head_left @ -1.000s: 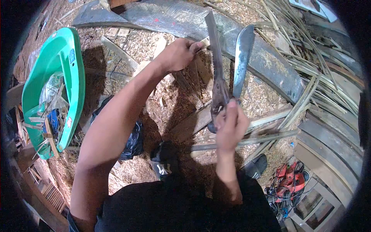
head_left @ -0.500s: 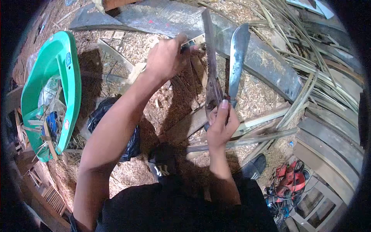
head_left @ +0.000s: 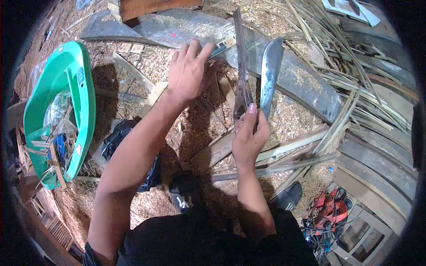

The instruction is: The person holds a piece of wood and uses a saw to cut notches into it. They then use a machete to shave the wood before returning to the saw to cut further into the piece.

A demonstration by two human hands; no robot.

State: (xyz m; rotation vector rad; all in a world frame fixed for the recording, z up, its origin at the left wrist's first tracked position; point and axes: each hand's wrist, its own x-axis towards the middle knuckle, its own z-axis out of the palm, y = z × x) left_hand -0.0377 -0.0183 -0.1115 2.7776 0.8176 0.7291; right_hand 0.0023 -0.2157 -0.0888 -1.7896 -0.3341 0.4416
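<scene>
My right hand [head_left: 250, 137] is closed around the lower ends of two long tools, thumb on top. One is a machete [head_left: 270, 73] with a broad, shiny curved blade; the other is a narrow dark saw [head_left: 240, 57] with a toothed left edge. Both point away from me, side by side. My left hand [head_left: 188, 71] hovers over the shavings with its fingers apart, thumb hidden beneath. Just beyond its index finger lies a short light strip with a dark blue part [head_left: 224, 46], overlapping the edge of the grey plank [head_left: 306, 88].
A green plastic tub [head_left: 86, 106] with scraps and plastic bags stands at left. Split strips [head_left: 350, 75] pile up at right, near stacked boards [head_left: 377, 173]. A red power tool with tangled cords [head_left: 330, 208] lies lower right. A black plastic bag [head_left: 120, 137] sits under my left arm.
My left hand has loosened from a closed grip, its fingers now spreading. The right hand has shifted slightly upward with the machete and saw. The whole view has tilted a little.
</scene>
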